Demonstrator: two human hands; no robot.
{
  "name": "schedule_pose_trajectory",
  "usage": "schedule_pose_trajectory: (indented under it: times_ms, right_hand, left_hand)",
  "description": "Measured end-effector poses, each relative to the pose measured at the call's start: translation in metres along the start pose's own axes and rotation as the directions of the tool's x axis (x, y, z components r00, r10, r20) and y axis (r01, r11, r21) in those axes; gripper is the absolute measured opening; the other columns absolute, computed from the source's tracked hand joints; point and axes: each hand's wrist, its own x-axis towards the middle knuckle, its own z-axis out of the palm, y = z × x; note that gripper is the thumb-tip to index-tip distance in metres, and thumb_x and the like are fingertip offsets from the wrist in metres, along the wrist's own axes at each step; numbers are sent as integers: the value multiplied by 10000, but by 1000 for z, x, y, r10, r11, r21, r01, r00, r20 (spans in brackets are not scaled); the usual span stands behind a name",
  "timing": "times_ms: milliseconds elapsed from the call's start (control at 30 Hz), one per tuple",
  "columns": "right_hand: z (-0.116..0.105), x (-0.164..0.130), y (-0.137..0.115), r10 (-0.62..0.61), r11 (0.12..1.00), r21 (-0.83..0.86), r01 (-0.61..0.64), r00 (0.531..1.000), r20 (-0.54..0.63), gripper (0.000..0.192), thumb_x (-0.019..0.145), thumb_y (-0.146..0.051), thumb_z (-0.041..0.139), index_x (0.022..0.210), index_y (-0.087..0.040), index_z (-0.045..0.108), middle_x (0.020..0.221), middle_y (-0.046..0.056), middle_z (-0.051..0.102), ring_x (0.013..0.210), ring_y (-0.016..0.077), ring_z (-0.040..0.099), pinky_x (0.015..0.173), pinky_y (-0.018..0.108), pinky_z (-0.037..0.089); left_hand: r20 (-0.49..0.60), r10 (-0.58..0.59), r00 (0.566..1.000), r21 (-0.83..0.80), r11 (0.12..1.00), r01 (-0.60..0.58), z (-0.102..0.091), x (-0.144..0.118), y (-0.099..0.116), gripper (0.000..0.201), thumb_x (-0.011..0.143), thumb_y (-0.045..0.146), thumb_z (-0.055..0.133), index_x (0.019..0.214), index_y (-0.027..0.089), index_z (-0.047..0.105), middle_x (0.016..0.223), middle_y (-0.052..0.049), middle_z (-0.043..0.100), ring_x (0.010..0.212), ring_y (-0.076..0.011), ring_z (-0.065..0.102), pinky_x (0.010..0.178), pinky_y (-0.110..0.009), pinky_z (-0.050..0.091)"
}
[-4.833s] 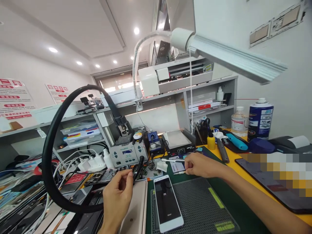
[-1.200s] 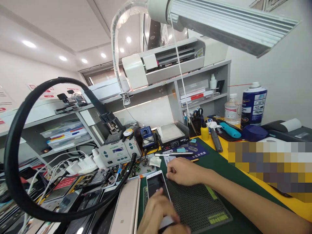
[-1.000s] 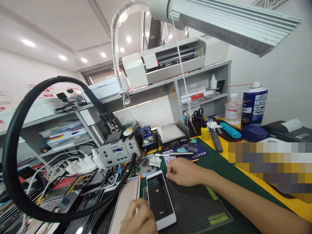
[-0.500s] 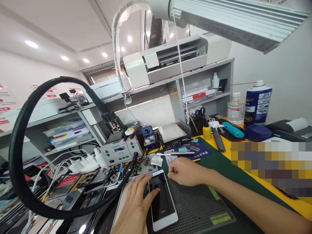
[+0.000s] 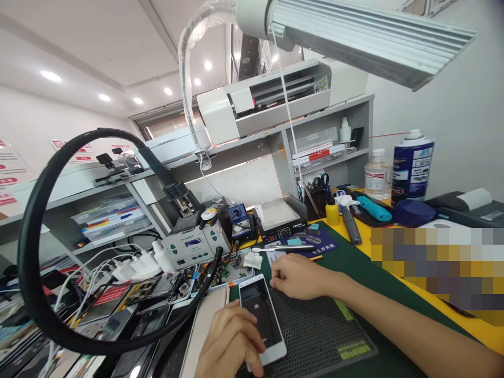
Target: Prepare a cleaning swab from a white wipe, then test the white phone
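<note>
A white smartphone (image 5: 270, 307) lies face up on the black perforated mat (image 5: 315, 336), its dark screen showing a small MI logo. My left hand (image 5: 232, 341) is over the phone's lower left side, its loosely bent fingers covering part of the screen and edge. Whether the fingertips touch the glass cannot be seen. Just right of the phone's top, my right hand (image 5: 299, 275) rests on its side with fingers curled in, nothing visible in them.
Phone parts (image 5: 169, 286) and circuit boards crowd the left, under a curved black hose (image 5: 29, 220). A grey rework station (image 5: 192, 244), blue soldering unit (image 5: 238, 218) and hot plate (image 5: 279, 215) stand behind. A spray can (image 5: 411, 170) is at right; a lamp (image 5: 366, 39) hangs above.
My left hand has slid down towards the phone's lower end, and its fingers have bent. The MI logo now shows on the screen. My right hand stays put.
</note>
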Motion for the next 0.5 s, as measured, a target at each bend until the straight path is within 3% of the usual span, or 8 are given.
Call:
schedule_pose_trajectory:
  times_ms: [67,100,167,267,367,433,500]
  right_hand:
    - [0,0,-1,0,1000,-1,0,1000,-2,186,824,-295,547,747,-193,682,726,33,684,669,159,563,540,240,286]
    - [0,0,-1,-1,1000,-3,1,1000,-2,186,824,-293,547,750,-192,685,728,35,685,673,161,566,541,240,286]
    - [-1,0,-2,-3,1000,-6,3,1000,0,186,823,-281,544,751,-187,688,716,37,683,663,160,563,536,239,285]
    - [-2,0,-3,-4,1000,-10,4,1000,-2,186,820,-265,538,759,-181,692,690,36,678,630,155,553,520,239,277]
    - [-3,-1,-4,-12,1000,-9,12,1000,-7,188,817,-262,533,755,-183,692,681,37,678,624,156,556,517,239,275]
    - [-3,-1,-3,-16,1000,-5,16,1000,-8,189,816,-261,531,743,-184,688,688,37,682,630,156,563,520,238,282]
    - [-2,-1,-2,-15,1000,-1,15,1000,-10,188,816,-264,530,734,-187,681,698,37,688,641,157,570,522,236,290]
  left_hand:
    - [53,-30,998,146,989,22,2,9,0,110,790,334,643,772,226,647,1024,-84,690,1111,-273,578,969,-496,489]
    - [70,-106,992,219,972,89,3,15,-1,254,790,423,629,918,208,673,1197,-129,638,1215,-316,516,981,-531,477]
    - [185,-286,940,292,930,225,4,26,-6,638,790,607,548,1278,196,568,1497,-154,398,1401,-363,302,1077,-606,365]
    - [353,-378,856,320,909,269,7,40,-13,913,751,777,420,1430,168,423,1585,-166,233,1462,-394,117,1144,-666,124]
    - [423,-398,814,311,908,281,13,43,-13,1011,709,824,408,1483,179,331,1592,-170,197,1456,-419,86,1125,-689,107]
    - [425,-377,823,304,916,263,17,37,-11,997,689,797,488,1480,208,341,1580,-187,222,1443,-444,123,1095,-719,158]
    - [371,-314,874,287,934,213,18,28,-9,807,751,688,538,1418,241,455,1544,-193,316,1419,-448,228,1070,-725,222]
